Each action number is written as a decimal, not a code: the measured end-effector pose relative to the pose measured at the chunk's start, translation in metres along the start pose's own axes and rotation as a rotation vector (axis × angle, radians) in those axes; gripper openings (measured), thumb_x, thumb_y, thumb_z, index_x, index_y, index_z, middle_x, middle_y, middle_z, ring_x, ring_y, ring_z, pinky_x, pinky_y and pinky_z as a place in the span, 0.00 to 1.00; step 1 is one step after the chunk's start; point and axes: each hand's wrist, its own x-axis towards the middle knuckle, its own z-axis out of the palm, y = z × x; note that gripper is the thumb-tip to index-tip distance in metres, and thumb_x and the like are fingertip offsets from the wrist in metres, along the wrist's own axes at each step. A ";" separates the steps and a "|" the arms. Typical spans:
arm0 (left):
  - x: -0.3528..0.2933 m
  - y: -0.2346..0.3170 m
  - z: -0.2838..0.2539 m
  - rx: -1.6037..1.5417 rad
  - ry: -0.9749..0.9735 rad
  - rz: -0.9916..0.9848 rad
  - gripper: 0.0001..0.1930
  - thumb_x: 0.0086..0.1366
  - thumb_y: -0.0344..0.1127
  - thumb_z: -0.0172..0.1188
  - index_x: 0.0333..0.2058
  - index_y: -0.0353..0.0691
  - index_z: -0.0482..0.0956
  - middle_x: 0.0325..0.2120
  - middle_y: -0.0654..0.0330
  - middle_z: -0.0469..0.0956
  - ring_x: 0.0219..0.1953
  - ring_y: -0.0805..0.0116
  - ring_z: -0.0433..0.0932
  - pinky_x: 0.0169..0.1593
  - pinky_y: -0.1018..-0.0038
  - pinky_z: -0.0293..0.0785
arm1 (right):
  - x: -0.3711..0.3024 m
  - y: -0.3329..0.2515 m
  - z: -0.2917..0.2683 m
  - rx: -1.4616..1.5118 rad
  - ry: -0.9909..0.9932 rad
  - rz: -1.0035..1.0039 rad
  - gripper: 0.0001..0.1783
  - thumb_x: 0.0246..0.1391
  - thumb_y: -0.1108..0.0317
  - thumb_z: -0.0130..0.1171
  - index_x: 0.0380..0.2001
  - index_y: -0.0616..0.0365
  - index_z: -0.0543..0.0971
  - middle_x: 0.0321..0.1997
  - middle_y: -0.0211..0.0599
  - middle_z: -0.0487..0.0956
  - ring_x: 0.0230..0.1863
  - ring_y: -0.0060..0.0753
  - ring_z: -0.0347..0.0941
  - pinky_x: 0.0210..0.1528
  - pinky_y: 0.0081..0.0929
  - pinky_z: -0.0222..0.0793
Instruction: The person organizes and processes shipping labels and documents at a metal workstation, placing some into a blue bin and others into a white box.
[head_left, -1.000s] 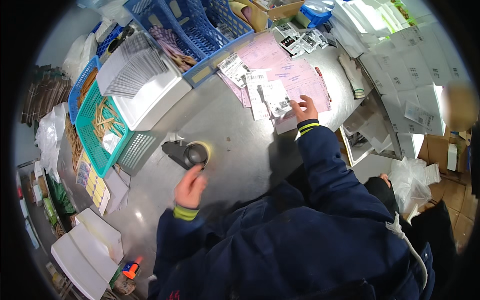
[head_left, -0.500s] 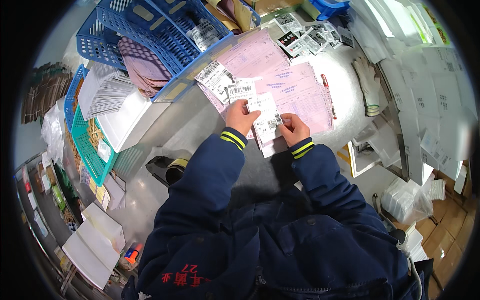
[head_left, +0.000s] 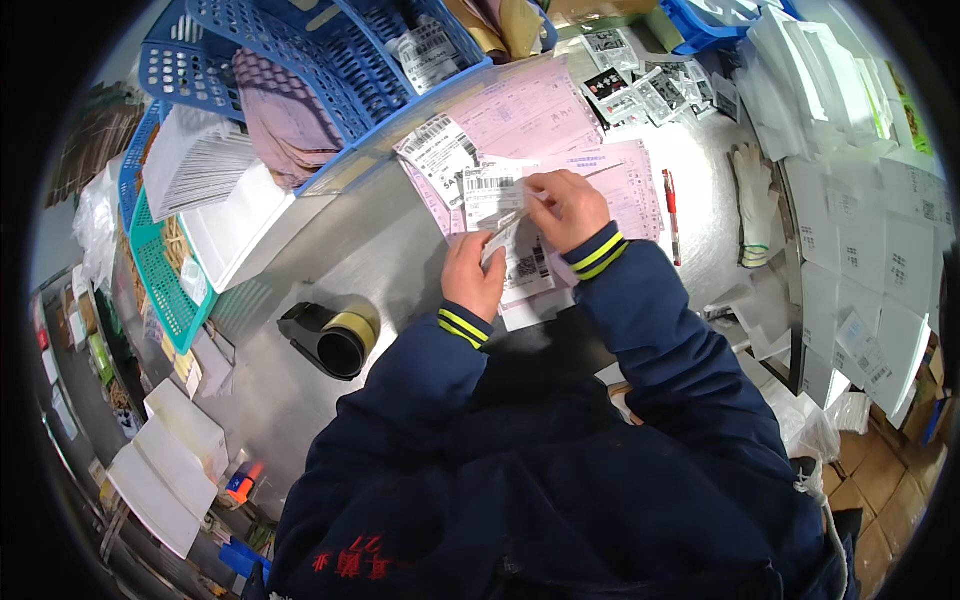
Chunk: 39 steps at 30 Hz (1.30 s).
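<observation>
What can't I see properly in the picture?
All in the head view:
- Part of the white label: covered by the right hand.
- The far end of the blue basket: cut off by the top edge.
- Print on the small packets: too small.
- The brown stack: blurred and dark near the rim.

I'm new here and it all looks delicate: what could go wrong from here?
The white printed paper label by the bare left hand and bare right hand might crease or tear, as both sets of fingers crowd it. The white barcode label close beyond it could get dragged or mixed up. The slim red pen beside the loose pink printed sheets could perhaps roll if bumped.
</observation>
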 end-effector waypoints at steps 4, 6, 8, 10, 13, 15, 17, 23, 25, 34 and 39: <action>0.013 0.002 -0.005 -0.042 0.051 0.022 0.12 0.52 0.26 0.59 0.36 0.33 0.73 0.36 0.52 0.70 0.38 0.55 0.70 0.40 0.69 0.68 | -0.033 -0.024 -0.002 0.105 0.155 0.032 0.09 0.44 0.77 0.57 0.32 0.60 0.76 0.27 0.40 0.74 0.28 0.41 0.71 0.30 0.30 0.69; 0.014 0.003 -0.004 0.007 0.079 0.068 0.11 0.49 0.25 0.61 0.34 0.34 0.74 0.40 0.53 0.69 0.43 0.52 0.67 0.47 0.65 0.65 | -0.052 -0.021 -0.002 0.101 0.171 0.115 0.09 0.44 0.78 0.57 0.32 0.60 0.77 0.27 0.40 0.74 0.28 0.40 0.71 0.30 0.29 0.69; 0.020 0.007 -0.005 0.077 0.075 0.127 0.11 0.48 0.26 0.62 0.33 0.34 0.76 0.50 0.50 0.65 0.52 0.49 0.63 0.55 0.60 0.60 | -0.070 -0.009 -0.003 -0.002 0.137 0.168 0.10 0.43 0.78 0.56 0.33 0.59 0.77 0.28 0.39 0.74 0.29 0.40 0.71 0.32 0.29 0.69; 0.029 0.004 -0.004 0.126 0.090 0.207 0.11 0.48 0.27 0.62 0.33 0.34 0.77 0.53 0.47 0.62 0.58 0.45 0.57 0.59 0.57 0.55 | -0.082 0.002 -0.001 -0.055 0.110 0.182 0.10 0.42 0.77 0.56 0.32 0.59 0.77 0.29 0.40 0.74 0.31 0.42 0.70 0.34 0.31 0.68; 0.038 -0.006 0.002 0.187 0.059 0.220 0.12 0.50 0.28 0.62 0.34 0.31 0.77 0.55 0.46 0.61 0.60 0.46 0.54 0.61 0.59 0.53 | -0.090 0.017 0.007 -0.176 0.146 0.074 0.10 0.42 0.78 0.56 0.31 0.58 0.76 0.31 0.40 0.74 0.33 0.44 0.69 0.37 0.33 0.66; 0.038 -0.008 0.005 0.223 0.051 0.233 0.13 0.50 0.30 0.62 0.34 0.29 0.76 0.53 0.46 0.63 0.59 0.47 0.55 0.59 0.60 0.56 | -0.093 0.016 0.009 -0.191 0.174 0.053 0.10 0.40 0.78 0.55 0.30 0.56 0.77 0.31 0.39 0.73 0.34 0.45 0.68 0.38 0.33 0.66; 0.038 -0.007 0.003 0.191 0.049 0.227 0.12 0.50 0.29 0.62 0.34 0.29 0.76 0.49 0.47 0.65 0.57 0.47 0.57 0.58 0.60 0.57 | -0.094 0.019 0.012 -0.184 0.179 0.068 0.11 0.40 0.78 0.55 0.31 0.56 0.77 0.32 0.39 0.73 0.34 0.44 0.68 0.38 0.33 0.66; 0.035 0.001 0.007 0.137 0.126 0.276 0.10 0.49 0.25 0.60 0.33 0.35 0.75 0.35 0.53 0.68 0.44 0.50 0.65 0.52 0.59 0.61 | -0.088 0.023 0.008 -0.093 0.106 0.119 0.10 0.41 0.78 0.55 0.30 0.56 0.78 0.31 0.39 0.73 0.35 0.43 0.68 0.37 0.32 0.66; 0.026 0.009 0.005 0.060 0.104 0.275 0.10 0.50 0.23 0.58 0.33 0.36 0.75 0.33 0.52 0.69 0.39 0.50 0.70 0.45 0.61 0.67 | -0.086 0.018 -0.006 0.015 -0.028 0.126 0.09 0.43 0.78 0.54 0.31 0.58 0.77 0.30 0.41 0.74 0.36 0.45 0.70 0.39 0.32 0.67; -0.024 0.040 -0.006 -0.091 0.039 0.518 0.18 0.42 0.16 0.54 0.36 0.31 0.72 0.30 0.48 0.74 0.31 0.51 0.78 0.34 0.68 0.77 | -0.049 0.001 -0.091 0.160 -0.104 -0.013 0.08 0.43 0.81 0.55 0.31 0.63 0.77 0.24 0.41 0.74 0.24 0.38 0.71 0.27 0.27 0.66; -0.036 0.044 -0.001 -0.087 0.106 0.412 0.22 0.46 0.14 0.54 0.43 0.33 0.68 0.30 0.49 0.74 0.30 0.51 0.77 0.34 0.69 0.76 | -0.010 0.016 -0.096 0.156 -0.069 -0.009 0.08 0.43 0.81 0.56 0.30 0.65 0.77 0.25 0.41 0.74 0.25 0.37 0.70 0.29 0.25 0.67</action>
